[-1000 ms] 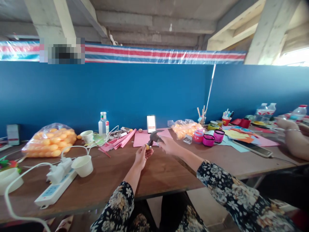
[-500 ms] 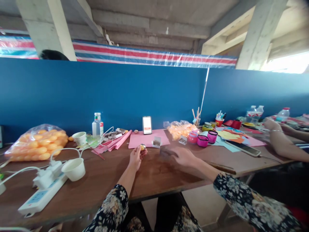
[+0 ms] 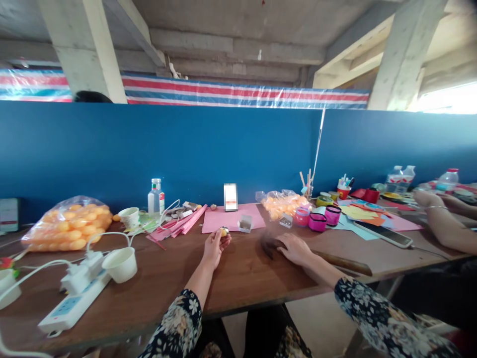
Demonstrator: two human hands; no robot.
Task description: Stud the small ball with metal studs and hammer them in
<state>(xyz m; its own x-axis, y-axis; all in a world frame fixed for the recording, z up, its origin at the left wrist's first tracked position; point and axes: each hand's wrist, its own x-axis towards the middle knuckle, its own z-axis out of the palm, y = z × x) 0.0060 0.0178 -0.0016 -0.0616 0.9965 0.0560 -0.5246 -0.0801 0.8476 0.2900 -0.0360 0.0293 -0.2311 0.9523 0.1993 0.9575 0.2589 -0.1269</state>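
Observation:
My left hand (image 3: 213, 247) is raised a little above the brown table (image 3: 238, 278) and pinches a small yellow ball (image 3: 224, 231) between its fingertips. My right hand (image 3: 296, 249) rests on the table, fingers closed over a hammer (image 3: 269, 244) just behind its dark head. The hammer's wooden handle (image 3: 346, 264) lies flat and runs off to the right. A pink sheet (image 3: 223, 221) with a small white box (image 3: 245, 223) lies just beyond both hands.
At left are a bag of orange balls (image 3: 69, 224), paper cups (image 3: 119, 264), a power strip (image 3: 70, 303) and a bottle (image 3: 155, 197). At right are a second bag of balls (image 3: 281, 203), pink tape rolls (image 3: 317, 222), coloured paper, a phone (image 3: 383, 233) and another person's arms (image 3: 443, 223).
My right hand has brought the hammer down from beside the ball and laid it on the table to the right. My left hand still holds the ball in about the same place.

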